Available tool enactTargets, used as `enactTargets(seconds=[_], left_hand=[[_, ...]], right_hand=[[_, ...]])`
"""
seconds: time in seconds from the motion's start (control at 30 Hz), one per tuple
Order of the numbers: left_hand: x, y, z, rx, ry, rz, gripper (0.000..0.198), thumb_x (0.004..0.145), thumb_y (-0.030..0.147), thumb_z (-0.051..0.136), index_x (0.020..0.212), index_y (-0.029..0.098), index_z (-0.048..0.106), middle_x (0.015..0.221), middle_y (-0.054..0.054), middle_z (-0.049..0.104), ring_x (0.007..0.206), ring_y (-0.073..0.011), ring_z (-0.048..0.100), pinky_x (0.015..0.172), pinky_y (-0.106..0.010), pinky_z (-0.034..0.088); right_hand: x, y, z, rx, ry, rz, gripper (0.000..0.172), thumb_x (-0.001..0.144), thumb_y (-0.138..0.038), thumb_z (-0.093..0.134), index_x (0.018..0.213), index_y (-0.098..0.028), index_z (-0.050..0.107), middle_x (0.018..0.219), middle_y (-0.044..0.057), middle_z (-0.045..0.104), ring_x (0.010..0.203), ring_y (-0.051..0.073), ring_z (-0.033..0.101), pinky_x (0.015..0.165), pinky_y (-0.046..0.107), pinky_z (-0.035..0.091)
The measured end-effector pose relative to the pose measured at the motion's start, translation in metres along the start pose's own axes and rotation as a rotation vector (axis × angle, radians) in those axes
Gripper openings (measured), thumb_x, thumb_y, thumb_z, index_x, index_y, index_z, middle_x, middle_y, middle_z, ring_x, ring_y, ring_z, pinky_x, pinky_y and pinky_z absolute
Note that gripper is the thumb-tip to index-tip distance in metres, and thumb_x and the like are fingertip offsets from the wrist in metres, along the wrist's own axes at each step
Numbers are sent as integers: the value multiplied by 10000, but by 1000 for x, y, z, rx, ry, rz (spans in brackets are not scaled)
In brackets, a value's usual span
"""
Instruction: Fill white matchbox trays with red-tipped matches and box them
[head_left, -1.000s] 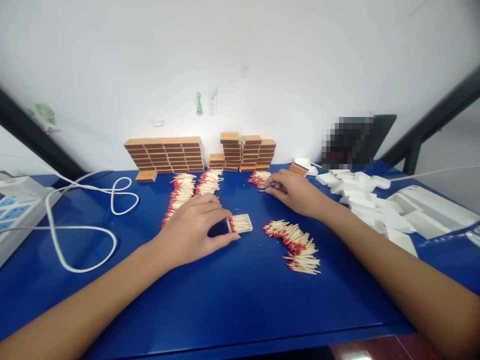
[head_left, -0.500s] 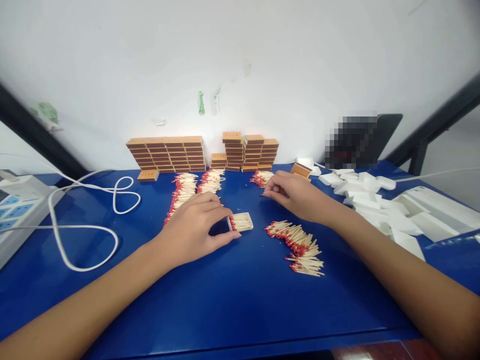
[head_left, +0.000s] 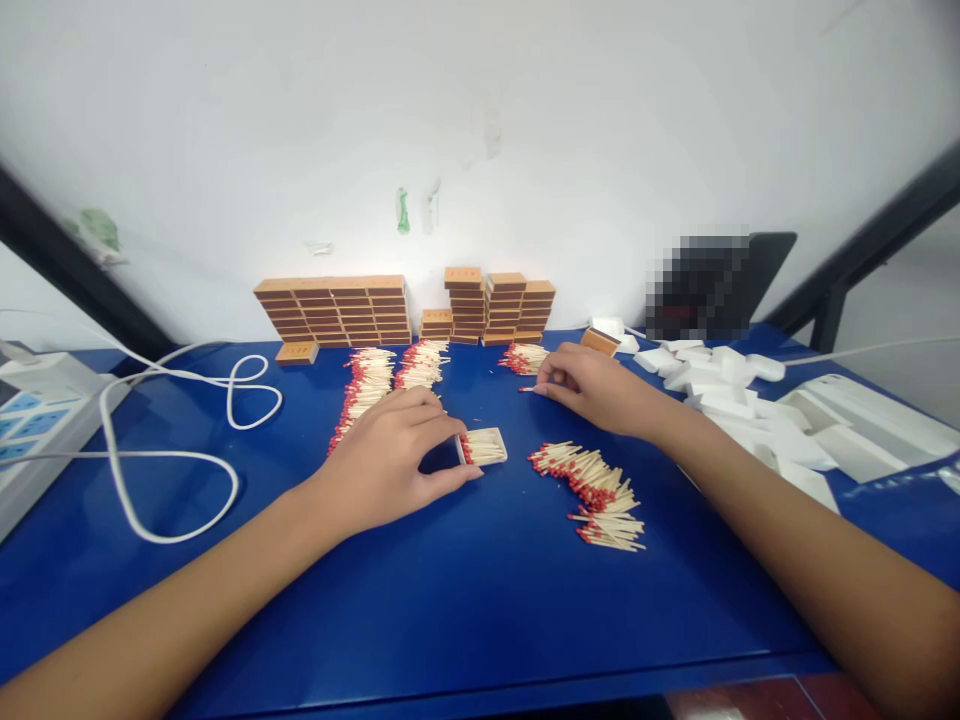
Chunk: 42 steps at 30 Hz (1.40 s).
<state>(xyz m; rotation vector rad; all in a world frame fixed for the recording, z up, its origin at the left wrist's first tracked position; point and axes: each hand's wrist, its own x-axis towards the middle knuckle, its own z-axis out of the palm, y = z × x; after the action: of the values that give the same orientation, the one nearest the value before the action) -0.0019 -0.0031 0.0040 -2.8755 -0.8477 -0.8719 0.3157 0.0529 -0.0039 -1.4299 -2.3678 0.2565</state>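
Note:
My left hand has its thumb and forefinger closed about the left end of a small white matchbox tray. Red-headed matches lie inside the tray, heads to the left. Farther back on the right, my right hand pinches a single match, its red head pointing left. Just behind those fingers is a small heap of matches. A longer curved heap of matches lies right of the tray. Two more rows of matches stretch behind my left hand, partly hidden by it.
Stacks of brown matchboxes stand against the wall, with one loose matchbox in front. An open matchbox sleeve leans behind my right hand. White empty trays pile up at right. A white cable and power strip occupy the left.
My right hand has shifted slightly right, and the match between its fingertips now shows more clearly. My left hand and the tray have stayed in place.

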Motion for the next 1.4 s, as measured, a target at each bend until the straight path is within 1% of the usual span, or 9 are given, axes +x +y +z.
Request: enactTargets(seconds=[0.23, 0.43, 0.53, 0.67, 0.93, 1.1, 1.17, 1.27, 1.4], left_hand=[[0, 0, 1, 7, -12, -8, 313, 946, 443, 779, 1073, 156, 778, 900, -80, 755, 916, -251, 702, 836, -407, 600], [0, -1, 1, 8, -4, -7, 316, 943, 436, 785, 1081, 153, 777, 899, -79, 756, 922, -250, 699, 851, -407, 601], [0, -1, 2, 11, 8, -3, 319, 939, 435, 790, 1080, 149, 774, 893, -75, 758, 928, -253, 703, 852, -409, 604], [0, -1, 2, 15, 16, 2, 311, 931, 423, 801, 1066, 145, 774, 886, -74, 759, 934, -258, 708, 858, -415, 608], [0, 0, 2, 17, 20, 8, 317, 930, 429, 803, 1068, 145, 769, 903, -74, 770, 958, -264, 714, 874, -418, 611], [0, 0, 2, 18, 21, 10, 322, 926, 425, 805, 1057, 132, 776, 888, -81, 761, 937, -270, 714, 855, -428, 612], [0, 0, 2, 12, 13, -2, 314, 930, 429, 799, 1054, 141, 782, 884, -80, 757, 924, -265, 710, 847, -425, 612], [0, 0, 1, 3, 8, -5, 313, 937, 432, 792, 1063, 146, 785, 888, -82, 756, 931, -266, 711, 857, -425, 608], [-1, -1, 2, 1, 15, 2, 321, 937, 430, 793, 1079, 142, 781, 902, -84, 760, 942, -267, 712, 866, -431, 607]], right_hand=[[-1, -5, 0, 23, -18, 3, 172, 1017, -309, 573, 896, -205, 637, 942, 80, 630, 828, 221, 586, 752, 354, 447], [-8, -38, -5, 143, -3, -100, 201, 1050, -338, 581, 912, -216, 663, 903, 48, 622, 818, 200, 571, 734, 336, 436], [-13, -56, 0, 234, -21, -143, 190, 1055, -343, 599, 928, -220, 669, 877, 32, 626, 783, 184, 567, 701, 321, 432], [-20, -73, 11, 309, -42, -159, 165, 1062, -341, 609, 966, -218, 663, 934, 31, 637, 773, 166, 580, 701, 312, 445], [-24, -86, 22, 287, -43, -145, 77, 1043, -241, 620, 986, -213, 664, 994, 34, 639, 818, 163, 604, 723, 309, 458], [-19, -73, 14, 240, 44, -183, 108, 1031, -272, 624, 971, -217, 694, 938, 40, 642, 799, 174, 597, 708, 305, 450], [-14, -58, 8, 170, 131, -171, 122, 1017, -280, 628, 940, -210, 693, 896, 45, 641, 782, 184, 587, 705, 315, 440], [-5, -28, -2, 22, 236, -70, 106, 978, -233, 620, 922, -197, 703, 874, 60, 650, 757, 198, 580, 711, 339, 426], [3, 2, -5, -87, 217, 4, 119, 930, -228, 629, 873, -191, 727, 844, 78, 659, 772, 230, 588, 729, 366, 425]])
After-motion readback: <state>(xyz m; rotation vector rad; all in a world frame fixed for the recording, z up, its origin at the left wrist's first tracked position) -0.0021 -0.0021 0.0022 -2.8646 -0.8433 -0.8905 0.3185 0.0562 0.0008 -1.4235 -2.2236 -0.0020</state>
